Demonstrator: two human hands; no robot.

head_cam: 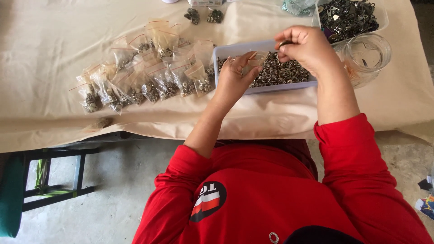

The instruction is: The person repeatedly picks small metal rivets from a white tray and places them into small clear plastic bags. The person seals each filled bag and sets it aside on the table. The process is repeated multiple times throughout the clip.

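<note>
My left hand (233, 77) holds a small clear plastic bag (257, 59) open over a shallow blue-grey tray (220, 50) full of small metal eyelets (284, 72). My right hand (306, 46) hovers just above the tray, fingers pinched on a few small metal pieces near the bag's mouth. Both arms wear red sleeves.
Several small filled bags (144, 79) with red seal strips lie in rows left of the tray on a beige cloth-covered table (54, 45). A clear glass jar (367, 56) stands right of the tray. A clear container of dark metal parts (348, 16) sits behind it. A dark bench frame (54, 176) is below left.
</note>
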